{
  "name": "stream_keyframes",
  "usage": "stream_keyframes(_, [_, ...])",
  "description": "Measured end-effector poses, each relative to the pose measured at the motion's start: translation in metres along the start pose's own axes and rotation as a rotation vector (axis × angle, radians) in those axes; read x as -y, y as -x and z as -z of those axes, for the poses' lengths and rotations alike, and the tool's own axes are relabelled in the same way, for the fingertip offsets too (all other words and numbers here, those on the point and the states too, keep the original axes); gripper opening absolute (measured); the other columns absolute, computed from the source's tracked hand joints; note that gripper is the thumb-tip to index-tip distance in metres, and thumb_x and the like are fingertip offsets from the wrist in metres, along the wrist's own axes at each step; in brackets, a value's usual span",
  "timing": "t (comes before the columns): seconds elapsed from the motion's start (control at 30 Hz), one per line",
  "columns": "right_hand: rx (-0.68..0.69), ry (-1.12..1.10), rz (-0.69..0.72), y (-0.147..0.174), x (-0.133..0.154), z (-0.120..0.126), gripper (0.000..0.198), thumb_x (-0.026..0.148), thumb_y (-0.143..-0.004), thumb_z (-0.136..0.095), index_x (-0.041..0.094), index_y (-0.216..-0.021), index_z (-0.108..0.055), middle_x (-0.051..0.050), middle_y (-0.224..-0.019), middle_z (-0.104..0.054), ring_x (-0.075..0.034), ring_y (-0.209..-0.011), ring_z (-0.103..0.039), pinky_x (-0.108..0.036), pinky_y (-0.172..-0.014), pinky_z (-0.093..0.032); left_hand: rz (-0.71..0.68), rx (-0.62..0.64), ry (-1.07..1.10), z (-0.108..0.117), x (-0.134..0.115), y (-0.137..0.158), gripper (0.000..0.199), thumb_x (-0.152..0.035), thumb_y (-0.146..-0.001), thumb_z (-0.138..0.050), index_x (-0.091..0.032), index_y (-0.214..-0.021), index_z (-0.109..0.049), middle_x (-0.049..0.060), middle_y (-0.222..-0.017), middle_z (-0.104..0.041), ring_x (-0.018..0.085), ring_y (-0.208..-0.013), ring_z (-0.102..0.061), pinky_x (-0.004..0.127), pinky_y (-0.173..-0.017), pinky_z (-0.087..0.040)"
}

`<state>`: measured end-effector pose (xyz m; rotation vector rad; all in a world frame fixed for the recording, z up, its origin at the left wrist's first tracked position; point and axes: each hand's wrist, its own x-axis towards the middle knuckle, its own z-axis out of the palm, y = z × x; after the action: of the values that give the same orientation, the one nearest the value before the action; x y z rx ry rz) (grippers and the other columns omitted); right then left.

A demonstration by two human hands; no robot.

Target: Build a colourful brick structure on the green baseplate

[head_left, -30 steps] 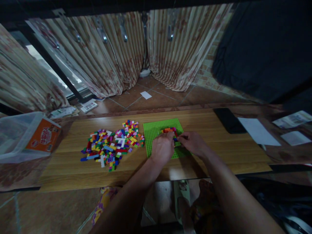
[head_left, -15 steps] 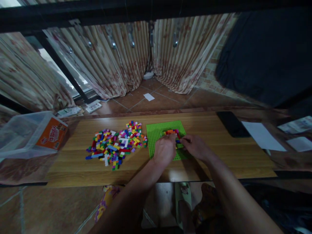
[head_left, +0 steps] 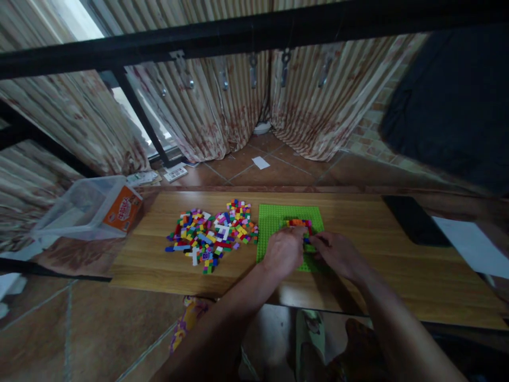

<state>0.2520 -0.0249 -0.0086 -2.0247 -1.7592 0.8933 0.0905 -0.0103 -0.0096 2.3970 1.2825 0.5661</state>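
A green studded baseplate [head_left: 274, 212] lies on the wooden table, with a small build of coloured toy bricks [head_left: 298, 223] on it, orange and red along its far side. My left hand [head_left: 284, 249] bends over the near left part of the build, fingers closed; what they grip is hidden. From the right, my right hand [head_left: 334, 252] reaches to the build's right edge, thumb and fingers pinched together beside blue and green bricks. Whether a brick is between them is too small to tell. Left of the plate spreads a pile of loose toy bricks [head_left: 210, 233].
A clear plastic box [head_left: 87, 212] with an orange label stands beyond the table's left end. On the right lie a black tablet-like slab [head_left: 415, 220] and a white sheet of paper [head_left: 469, 241]. A black metal bar [head_left: 222, 37] with hooks crosses above the far side.
The camera view has swung left, so the table and everything on it sit further right in the picture. Both hands keep nearly the same pose at the brick build.
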Motion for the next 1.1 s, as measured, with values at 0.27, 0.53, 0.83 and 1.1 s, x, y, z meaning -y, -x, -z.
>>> stream_keyframes(0.27, [0.009, 0.041, -0.011, -0.004, -0.005, -0.002, 0.033, 0.039, -0.091, -0.046, 0.015, -0.093, -0.068, -0.006, -0.066, -0.071, -0.022, -0.062, -0.069, -0.031, -0.063, -0.046, 0.164, -0.151, 0.028, 0.044, 0.033, 0.009, 0.028, -0.016, -0.090, -0.045, -0.019, -0.107, -0.067, 0.006, -0.098, -0.074, 0.017, -0.087, -0.068, 0.028, -0.083, -0.052])
stream_keyframes(0.53, [0.024, 0.071, -0.014, -0.005, -0.006, -0.001, 0.034, 0.041, -0.091, -0.046, 0.015, -0.095, -0.069, -0.005, -0.062, -0.071, -0.023, -0.061, -0.070, -0.033, -0.065, -0.046, 0.320, 0.125, 0.054, 0.109, 0.107, 0.040, 0.021, -0.008, -0.074, -0.057, -0.016, -0.081, -0.074, 0.002, -0.080, -0.074, 0.015, -0.076, -0.067, 0.022, -0.071, -0.049])
stream_keyframes(0.83, [0.007, 0.106, 0.027, -0.006, -0.005, -0.002, 0.031, 0.041, -0.091, -0.046, 0.018, -0.086, -0.067, -0.003, -0.059, -0.069, -0.021, -0.057, -0.068, -0.031, -0.061, -0.043, 0.438, 0.290, -0.257, 0.103, 0.083, 0.050, 0.016, -0.024, -0.072, -0.063, -0.021, -0.083, -0.075, 0.005, -0.088, -0.074, 0.023, -0.086, -0.067, 0.028, -0.072, -0.047])
stream_keyframes(1.1, [-0.024, 0.105, 0.041, -0.007, -0.002, -0.001, 0.032, 0.040, -0.090, -0.046, 0.017, -0.081, -0.067, -0.007, -0.065, -0.070, -0.022, -0.059, -0.067, -0.030, -0.058, -0.042, 0.364, 0.281, -0.290, 0.095, 0.079, 0.045, 0.018, -0.021, -0.080, -0.054, -0.017, -0.083, -0.071, 0.009, -0.089, -0.073, 0.024, -0.086, -0.067, 0.030, -0.072, -0.046])
